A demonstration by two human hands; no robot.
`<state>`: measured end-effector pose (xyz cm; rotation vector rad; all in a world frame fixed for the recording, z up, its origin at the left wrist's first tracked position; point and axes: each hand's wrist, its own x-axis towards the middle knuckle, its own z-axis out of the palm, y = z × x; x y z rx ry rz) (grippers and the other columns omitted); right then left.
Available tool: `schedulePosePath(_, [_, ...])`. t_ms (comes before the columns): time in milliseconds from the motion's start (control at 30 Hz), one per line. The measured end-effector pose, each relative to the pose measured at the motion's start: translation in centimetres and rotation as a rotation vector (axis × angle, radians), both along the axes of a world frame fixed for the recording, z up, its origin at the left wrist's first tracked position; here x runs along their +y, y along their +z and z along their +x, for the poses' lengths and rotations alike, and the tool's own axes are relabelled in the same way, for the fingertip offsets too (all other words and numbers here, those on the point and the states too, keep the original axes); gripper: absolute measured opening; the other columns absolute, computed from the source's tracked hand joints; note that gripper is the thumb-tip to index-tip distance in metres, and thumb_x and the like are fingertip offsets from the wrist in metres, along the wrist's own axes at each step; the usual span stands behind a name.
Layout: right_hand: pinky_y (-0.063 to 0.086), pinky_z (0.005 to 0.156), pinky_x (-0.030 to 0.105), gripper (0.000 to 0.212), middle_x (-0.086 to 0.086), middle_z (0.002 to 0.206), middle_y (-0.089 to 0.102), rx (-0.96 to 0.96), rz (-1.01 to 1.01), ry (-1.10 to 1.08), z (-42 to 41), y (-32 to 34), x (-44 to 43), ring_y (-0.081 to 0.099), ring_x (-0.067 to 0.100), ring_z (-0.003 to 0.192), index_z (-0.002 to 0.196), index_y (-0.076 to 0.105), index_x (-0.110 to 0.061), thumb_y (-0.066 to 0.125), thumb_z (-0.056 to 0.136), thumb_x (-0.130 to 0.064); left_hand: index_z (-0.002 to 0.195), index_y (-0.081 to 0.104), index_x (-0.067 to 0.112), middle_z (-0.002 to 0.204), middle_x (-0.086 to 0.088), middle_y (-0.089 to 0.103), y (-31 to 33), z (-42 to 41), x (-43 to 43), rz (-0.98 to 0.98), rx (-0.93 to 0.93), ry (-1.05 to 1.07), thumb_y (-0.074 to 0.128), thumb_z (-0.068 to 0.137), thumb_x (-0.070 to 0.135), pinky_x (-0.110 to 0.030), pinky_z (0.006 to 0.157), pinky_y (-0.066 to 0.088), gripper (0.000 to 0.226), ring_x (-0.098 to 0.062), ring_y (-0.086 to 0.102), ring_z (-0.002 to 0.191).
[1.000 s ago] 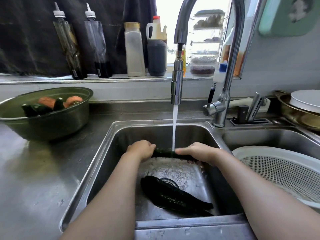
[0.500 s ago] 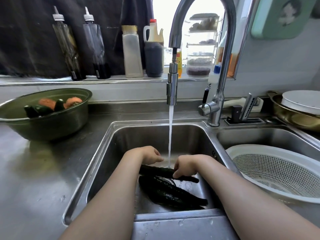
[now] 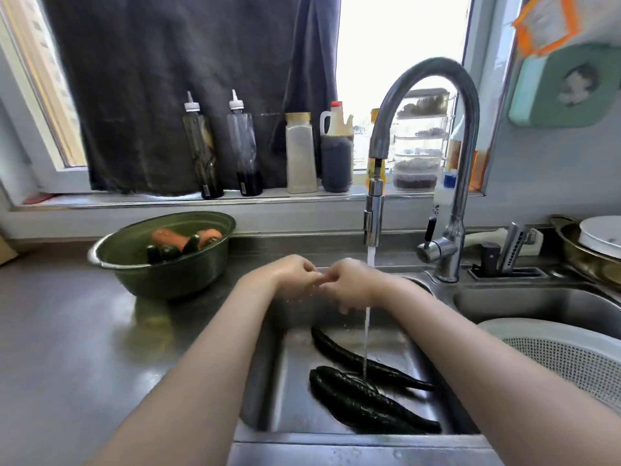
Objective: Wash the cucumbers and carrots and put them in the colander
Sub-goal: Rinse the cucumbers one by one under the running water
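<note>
Head view: the left hand (image 3: 294,275) and right hand (image 3: 351,285) are raised together above the left basin of the sink (image 3: 289,381). Their fingertips touch one another. Both hands have the fingers curled inward and grip nothing, and drops of water hang below them. A thin stream of water (image 3: 365,338) falls from the faucet (image 3: 374,216), disappears at the right hand and shows again beneath it, then lands on the cucumbers (image 3: 366,400) lying on the basin floor. Those cucumbers are long, dark and wet. They lie near one another, slanting from the back left toward the front right, and neither hand touches them.

To the left, on the steel counter (image 3: 67,331), stands a green bowl (image 3: 174,280). It holds carrots (image 3: 169,238) with other cucumbers (image 3: 168,253) lying against them. To the right, the white colander (image 3: 571,358) sits in the right basin, well apart from both hands; what shows of its mesh has no vegetables on it.

Behind the sink, a row of bottles (image 3: 201,156) stands upright on the windowsill in front of a dark curtain (image 3: 168,79).
</note>
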<state>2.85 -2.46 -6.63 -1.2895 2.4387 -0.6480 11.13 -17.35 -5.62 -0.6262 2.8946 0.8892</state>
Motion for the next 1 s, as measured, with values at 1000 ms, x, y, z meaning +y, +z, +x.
schedulePosePath(1000, [0.057,0.073,0.022,0.019,-0.001,0.090,0.073,0.151,-0.506,0.090,6.9,8.0,-22.1,0.070,0.015,0.077,0.108,0.076,-0.015,0.059,0.100,-0.014,0.150,0.042,0.025,0.130,0.002,0.060,7.2,12.8,-19.6,-0.053,0.136,0.237,0.069,0.094,0.034,-0.034,0.103,0.044,0.063,-0.018,0.058,0.116])
